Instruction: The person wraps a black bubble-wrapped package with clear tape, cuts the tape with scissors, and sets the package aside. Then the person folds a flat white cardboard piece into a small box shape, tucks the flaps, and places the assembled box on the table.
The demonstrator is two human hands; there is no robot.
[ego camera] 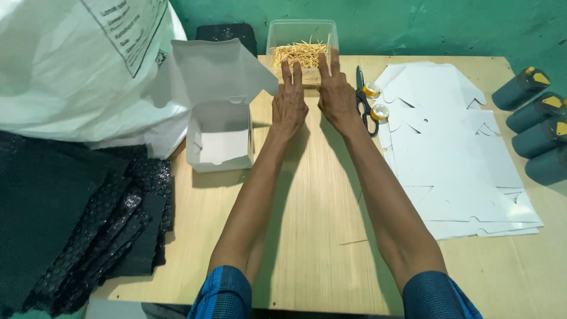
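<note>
Landmark: clear plastic tub (302,32) of thin straw-coloured sticks (300,54), at the far edge of the table (307,236).

- Both arms stretched straight out toward the tub. Left hand (289,106) and right hand (336,97) lie side by side, palms down, fingers extended and slightly spread.
- Fingertips of both hands reach the tub's near wall; right hand's tips sit a little higher, at or over the rim. Neither hand grips anything that shows. Cannot tell whether a stick is pinched under the tips.
- Sticks lie directly ahead of the fingers, heaped loosely, long axes mostly crosswise to the arms. Right hand is slightly nearer to them.
- Left of the tub: small white carton (220,133), lid standing open, inside bare.
- Right of the tub: black-handled scissors (363,100), blades pointing away, with two small yellow tape rolls (375,101) touching them.
- Further right: stack of flat white die-cut card blanks (460,159), then four dark teal canisters with yellow tops (534,121) on their sides.
- Far left of the tub: big white sack (77,65), black bubble-textured sheets (71,224) below it.
</note>
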